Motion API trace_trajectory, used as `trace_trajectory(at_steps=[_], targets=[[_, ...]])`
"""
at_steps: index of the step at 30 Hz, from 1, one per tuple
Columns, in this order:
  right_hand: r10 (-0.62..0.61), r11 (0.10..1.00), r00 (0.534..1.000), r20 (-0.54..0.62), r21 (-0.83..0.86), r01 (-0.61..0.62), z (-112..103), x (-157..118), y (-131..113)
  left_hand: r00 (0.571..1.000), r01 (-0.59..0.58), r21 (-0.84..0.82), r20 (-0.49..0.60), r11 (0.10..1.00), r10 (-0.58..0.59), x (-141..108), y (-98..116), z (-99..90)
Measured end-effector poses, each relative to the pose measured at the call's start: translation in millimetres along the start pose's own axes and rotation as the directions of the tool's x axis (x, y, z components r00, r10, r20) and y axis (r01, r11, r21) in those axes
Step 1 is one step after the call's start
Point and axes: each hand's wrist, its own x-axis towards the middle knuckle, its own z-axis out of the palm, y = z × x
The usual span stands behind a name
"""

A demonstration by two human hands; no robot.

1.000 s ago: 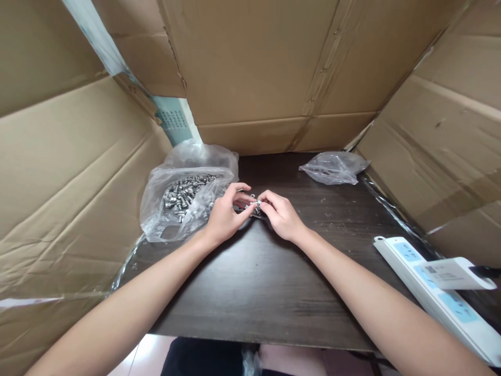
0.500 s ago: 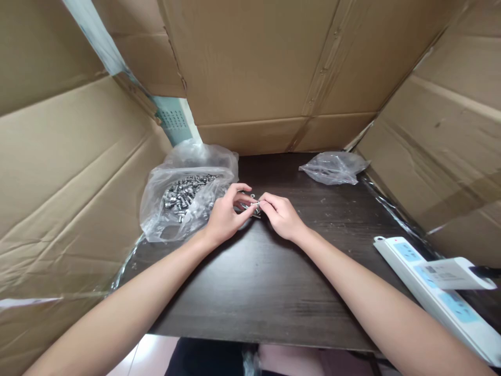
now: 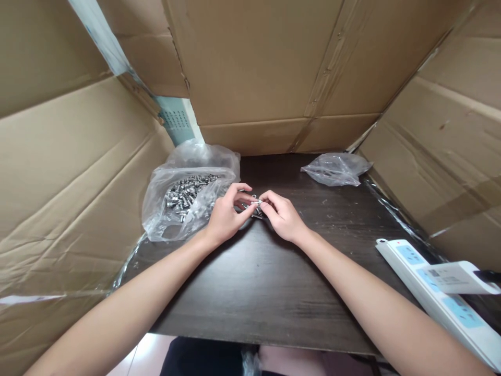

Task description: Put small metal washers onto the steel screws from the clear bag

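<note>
A small silvery bolt (image 3: 256, 202) bridges the fingertips of my two hands over the middle of the table. My left hand (image 3: 225, 215) pinches one end between thumb and forefinger, its other fingers loosely curled. On the other end, the thumb and forefinger of my right hand (image 3: 285, 218) close around the tip; any nut there is too small to make out. Just beneath the fingers lie several loose metal pieces (image 3: 258, 212), partly hidden. Beside my left hand, a clear plastic bag (image 3: 154, 203) lies open with a heap of metal bolts (image 3: 188, 193) in it.
Another clear plastic bag (image 3: 336, 168) lies at the back right of the dark table (image 3: 250, 292). A white power strip (image 3: 426, 284) with a tag (image 3: 450, 278) runs along the right side. Cardboard walls (image 3: 254, 68) enclose the back and both sides.
The right fingertips have shifted slightly at the bolt's end, with thumb and forefinger a little further apart. The left hand keeps its pinch. The whole view has moved slightly.
</note>
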Motion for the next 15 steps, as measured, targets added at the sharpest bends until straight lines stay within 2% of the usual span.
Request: trace_trajectory(at_steps=[15], targets=[[0.003, 1.000, 1.000, 0.003, -0.023, -0.003, -0.7, 0.2, -1.8, 1.000, 0.001, 0.005, -0.004, 1.000, -0.001, 0.0, 0.8, 0.0]])
